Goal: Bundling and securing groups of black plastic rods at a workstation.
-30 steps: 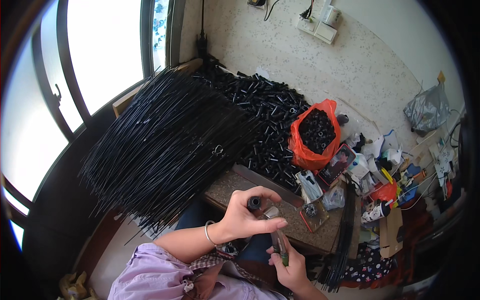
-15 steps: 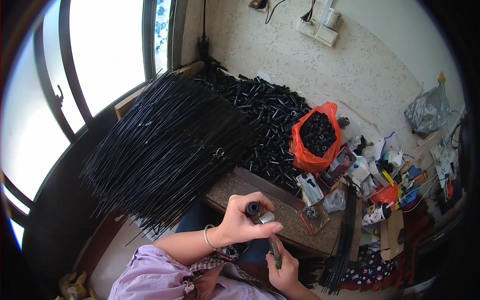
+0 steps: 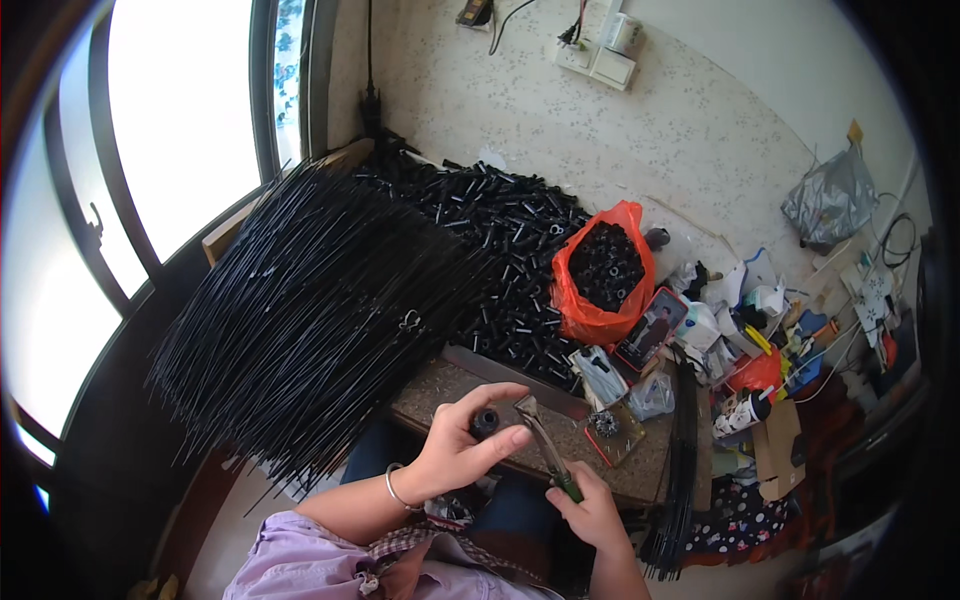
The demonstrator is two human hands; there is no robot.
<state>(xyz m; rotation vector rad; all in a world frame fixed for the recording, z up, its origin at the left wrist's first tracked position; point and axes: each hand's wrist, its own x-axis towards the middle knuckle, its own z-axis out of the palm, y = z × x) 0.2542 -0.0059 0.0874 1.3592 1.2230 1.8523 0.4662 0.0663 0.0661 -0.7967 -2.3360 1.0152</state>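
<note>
My left hand [image 3: 462,450], with a silver bangle on its wrist, has a short black tube [image 3: 484,422] in its curled fingers. The round open end of the tube points up. Thumb and index finger stand apart beside it. My right hand [image 3: 592,505] is wrapped round the green handle of a slim metal hand tool [image 3: 545,440]. Its blunt silver head reaches up to the gap between my left thumb and index finger. Whether the tool is pliers or something else I cannot tell.
Beyond my hands, thin black rods [image 3: 310,310] lie in a wide bundle on the brown worktop [image 3: 430,392]. Behind are heaped black tubes [image 3: 500,220] and an orange bag [image 3: 600,325] filled with black pieces. A lit phone [image 3: 652,328] and clutter stand to the right.
My hands have drawn apart a little, and the tool's head has come away from the left palm. My left thumb and index finger have opened. The whole view has shifted slightly.
</note>
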